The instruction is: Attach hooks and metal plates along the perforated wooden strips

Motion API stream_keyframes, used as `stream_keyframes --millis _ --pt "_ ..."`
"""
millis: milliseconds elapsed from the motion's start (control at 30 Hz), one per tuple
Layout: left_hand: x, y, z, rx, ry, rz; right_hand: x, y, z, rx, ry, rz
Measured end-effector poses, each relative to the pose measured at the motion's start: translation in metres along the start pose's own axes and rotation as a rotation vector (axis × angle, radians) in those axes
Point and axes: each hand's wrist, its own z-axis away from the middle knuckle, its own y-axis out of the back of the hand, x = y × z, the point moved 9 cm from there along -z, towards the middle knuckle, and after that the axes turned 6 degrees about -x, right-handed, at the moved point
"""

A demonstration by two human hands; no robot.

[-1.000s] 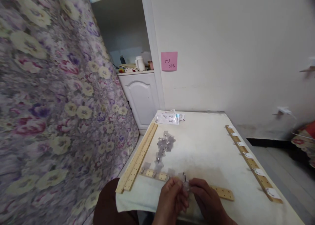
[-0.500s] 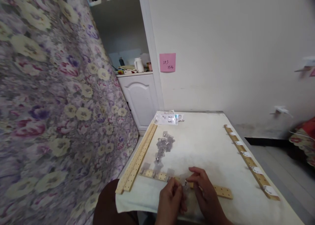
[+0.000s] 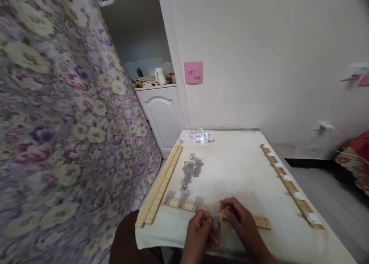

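Observation:
Just above the table's front edge, my left hand [image 3: 201, 225] is closed, its thumb and fingers pinching a small clear plastic piece with a shiny metal clip [image 3: 216, 219]. My right hand [image 3: 238, 218] is beside it on the right, fingers bent and apart, with nothing visible in them. Behind both hands lies a wooden strip with holes [image 3: 261, 221], partly hidden by them. Several clear pieces with metal clips [image 3: 180, 203] are fixed along its left half. Farther back is a loose heap of similar clear pieces [image 3: 192, 167].
Two perforated wooden strips [image 3: 163, 185] lie along the table's left edge. Along the right edge runs another strip bearing several white pieces [image 3: 291, 189]. Packaged cards [image 3: 193, 139] rest at the back on the white-covered table [image 3: 230, 164]. A floral curtain [image 3: 72, 141] hangs at left.
My right fingertips have drawn slightly right, away from the metal clip. The clear piece in my left hand has turned and dropped a little. The view has shifted slightly.

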Motion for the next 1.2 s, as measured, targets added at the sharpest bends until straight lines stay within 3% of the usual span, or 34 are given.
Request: stream_keyframes --millis 200,400,700,867,1200 --pt "-0.031 -0.008 -0.003 -0.057 0.098 0.056 0.019 -0.007 -0.003 -0.124 -0.153 0.003" --pt "-0.061 -0.011 -0.004 -0.024 0.238 0.269 0.023 -0.004 -0.006 -0.079 -0.181 0.07" --pt "-0.058 0.002 -0.009 0.097 0.242 0.254 0.018 -0.004 -0.018 -0.002 -0.172 0.433" --pt "-0.061 0.012 -0.014 0.198 0.262 0.254 0.011 -0.01 -0.022 0.002 -0.078 0.627" --pt "-0.064 0.012 -0.017 0.242 0.279 0.233 0.024 -0.015 -0.023 -0.042 -0.126 0.583"
